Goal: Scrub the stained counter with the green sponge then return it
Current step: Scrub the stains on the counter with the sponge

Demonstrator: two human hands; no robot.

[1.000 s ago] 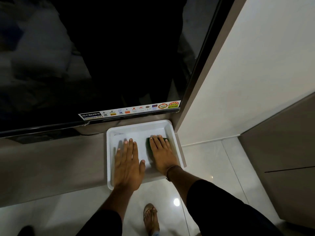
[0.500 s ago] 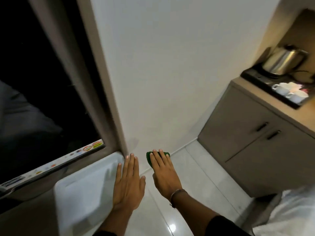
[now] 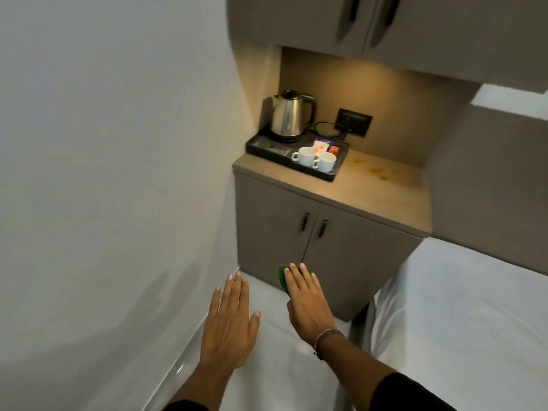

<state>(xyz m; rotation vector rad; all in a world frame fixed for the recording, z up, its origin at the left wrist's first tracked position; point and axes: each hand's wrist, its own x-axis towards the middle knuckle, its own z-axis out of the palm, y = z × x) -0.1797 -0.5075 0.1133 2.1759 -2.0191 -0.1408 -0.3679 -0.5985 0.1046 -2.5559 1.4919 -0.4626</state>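
A plain white wall (image 3: 103, 143) fills the left side, and a bed with white sheets (image 3: 459, 321) takes up the lower right. Between them stands a grey-brown cabinet (image 3: 281, 232) with two doors, and overhead cupboards (image 3: 326, 22) hang above it. Its worktop (image 3: 385, 200) carries yellow-brown stains (image 3: 376, 170) on the bare right part. On the left part sits a black tray (image 3: 261, 143) holding a steel kettle (image 3: 289, 117) at the back and two white cups (image 3: 315, 159) side by side at the front, with small sachets behind them. Low in the view, in front of the cabinet doors and well apart from the worktop, the right hand (image 3: 308, 304) grasps the green sponge (image 3: 283, 278) under flat, straight fingers, palm down. The left hand (image 3: 229, 324) hovers beside it, released and flat, fingers together, holding nothing.
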